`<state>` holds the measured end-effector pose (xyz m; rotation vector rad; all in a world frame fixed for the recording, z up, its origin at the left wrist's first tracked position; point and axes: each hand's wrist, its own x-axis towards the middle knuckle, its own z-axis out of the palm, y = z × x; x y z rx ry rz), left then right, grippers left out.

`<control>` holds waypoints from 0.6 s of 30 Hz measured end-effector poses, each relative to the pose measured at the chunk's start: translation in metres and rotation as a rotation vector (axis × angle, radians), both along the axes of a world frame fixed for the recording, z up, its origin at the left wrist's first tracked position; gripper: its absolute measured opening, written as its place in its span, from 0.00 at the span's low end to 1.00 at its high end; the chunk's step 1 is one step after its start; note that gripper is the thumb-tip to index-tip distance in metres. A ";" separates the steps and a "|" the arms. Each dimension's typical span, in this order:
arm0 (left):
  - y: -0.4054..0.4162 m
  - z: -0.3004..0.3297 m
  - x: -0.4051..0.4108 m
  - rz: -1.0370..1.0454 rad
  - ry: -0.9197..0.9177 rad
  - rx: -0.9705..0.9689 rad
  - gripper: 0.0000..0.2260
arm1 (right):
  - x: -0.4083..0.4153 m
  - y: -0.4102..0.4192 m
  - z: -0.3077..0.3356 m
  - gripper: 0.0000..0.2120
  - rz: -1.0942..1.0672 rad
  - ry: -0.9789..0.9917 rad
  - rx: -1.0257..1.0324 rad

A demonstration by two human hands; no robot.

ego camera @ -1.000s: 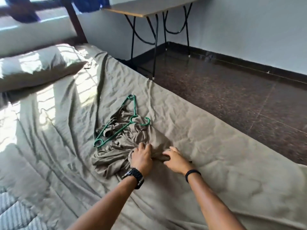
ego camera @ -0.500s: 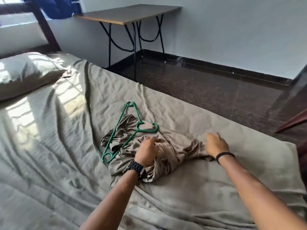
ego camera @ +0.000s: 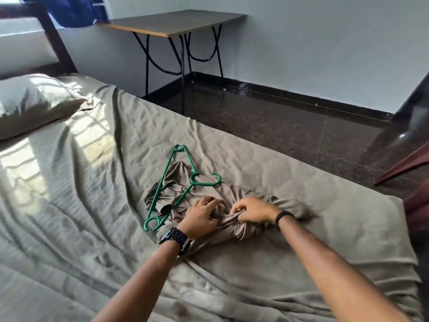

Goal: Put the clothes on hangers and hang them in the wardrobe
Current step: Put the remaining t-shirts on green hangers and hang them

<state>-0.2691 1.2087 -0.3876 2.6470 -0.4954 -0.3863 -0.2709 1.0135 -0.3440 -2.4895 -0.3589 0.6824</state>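
Your left hand point(ego camera: 202, 217) digs curled fingers into bunched garment point(ego camera: 291, 204); your right hand point(ego camera: 251, 210) pinches fold alongside. Green hanger point(ego camera: 193, 179) lies tangled in garment, on bed sheet point(ego camera: 278, 263).

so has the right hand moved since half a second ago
Yes. The right hand has come back left, toward the green hanger, and now pinches the bunched garment beside the left hand.

The left hand point(ego camera: 202, 217) has a big black watch point(ego camera: 173, 235) on its wrist. The watch has a chunky strap made of links and a dark face. The right hand point(ego camera: 251, 210) has a thin black band point(ego camera: 284, 216) round its wrist, plain and smooth. The left arm point(ego camera: 144, 275) and the right arm point(ego camera: 329, 270) are bare down to the near edge.
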 end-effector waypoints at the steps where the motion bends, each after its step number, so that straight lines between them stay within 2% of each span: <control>1: -0.010 0.005 -0.003 -0.037 -0.017 -0.034 0.31 | 0.000 -0.013 0.009 0.12 -0.032 -0.004 0.015; 2: -0.019 0.009 -0.005 -0.074 -0.025 -0.068 0.29 | 0.000 -0.026 0.018 0.11 -0.066 -0.006 0.010; 6: -0.064 0.033 -0.013 -0.169 0.042 -0.181 0.11 | -0.010 -0.076 0.046 0.15 -0.222 0.007 -0.125; 12: -0.127 0.061 -0.014 -0.160 -0.067 -0.312 0.10 | -0.030 -0.106 0.040 0.13 -0.455 -0.131 -0.245; 15: -0.149 0.081 -0.011 -0.028 -0.072 -0.510 0.14 | -0.036 -0.112 0.040 0.10 -0.523 -0.164 -0.058; 18: -0.162 0.090 0.000 0.165 0.093 -0.746 0.18 | -0.044 -0.110 0.050 0.12 -0.620 -0.043 0.373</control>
